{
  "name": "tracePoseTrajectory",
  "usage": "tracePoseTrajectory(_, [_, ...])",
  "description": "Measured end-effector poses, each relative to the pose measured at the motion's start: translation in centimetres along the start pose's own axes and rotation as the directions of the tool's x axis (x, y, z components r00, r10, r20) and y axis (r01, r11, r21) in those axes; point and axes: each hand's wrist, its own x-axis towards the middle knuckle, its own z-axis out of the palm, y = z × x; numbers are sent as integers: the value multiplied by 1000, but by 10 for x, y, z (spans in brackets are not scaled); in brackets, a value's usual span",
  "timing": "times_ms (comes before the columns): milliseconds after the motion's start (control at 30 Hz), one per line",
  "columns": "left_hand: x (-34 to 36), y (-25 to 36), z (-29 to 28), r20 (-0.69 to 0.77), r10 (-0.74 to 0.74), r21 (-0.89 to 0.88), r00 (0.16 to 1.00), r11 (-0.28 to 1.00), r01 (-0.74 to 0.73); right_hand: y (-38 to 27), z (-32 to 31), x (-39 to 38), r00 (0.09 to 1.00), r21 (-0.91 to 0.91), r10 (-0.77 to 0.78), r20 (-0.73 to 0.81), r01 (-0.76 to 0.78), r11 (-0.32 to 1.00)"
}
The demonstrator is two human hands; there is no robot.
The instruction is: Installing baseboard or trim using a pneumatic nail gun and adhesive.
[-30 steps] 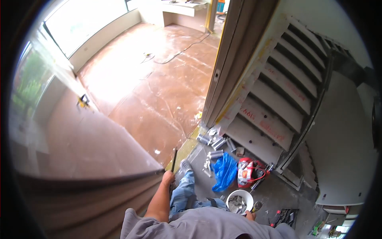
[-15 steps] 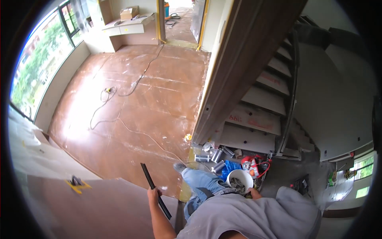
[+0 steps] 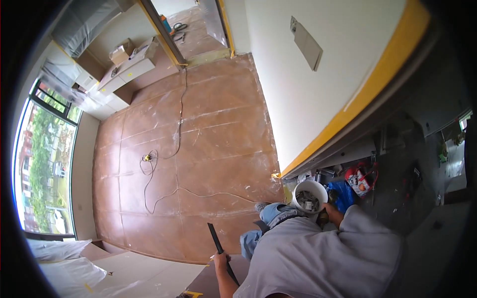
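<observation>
I find the bucket (image 3: 314, 185) smooth, apparently plastic; the grey scraps (image 3: 308, 201) inside look rough, matt. Left of the bucket, my black bar (image 3: 215, 239) appears smooth, plastic or metal undetermined; the brown floor (image 3: 218, 134) is smooth, faintly glossy, scuffed. Right of the bucket, the blue bag (image 3: 342, 195) is creased plastic film. My shirt (image 3: 318, 251): matt cloth.

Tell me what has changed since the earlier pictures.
The person has moved forward and left toward the brown floor, carrying the white bucket along; the blue bag, earlier ahead of it, now lies to its right. More of the white wall shows. Neither hand visibly took or released anything: the left hand still grips the black bar; the right hand stays at the bucket.
</observation>
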Motion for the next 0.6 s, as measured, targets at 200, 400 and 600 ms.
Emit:
tracePoseTrajectory(200, [108,108,-73,110,44,63,993,997,-52,-12,151,-77,974,116,-124,-190,148,982])
tracePoseTrajectory(400, [257,249,-124,307,126,305,943,926,-223,15,270,-115,834,115,-238,-498,335,935])
tracePoseTrajectory(600, [404,405,-182,576,167,408,801,790,-458,58,442,-156,714,271,27,-700,229,935])
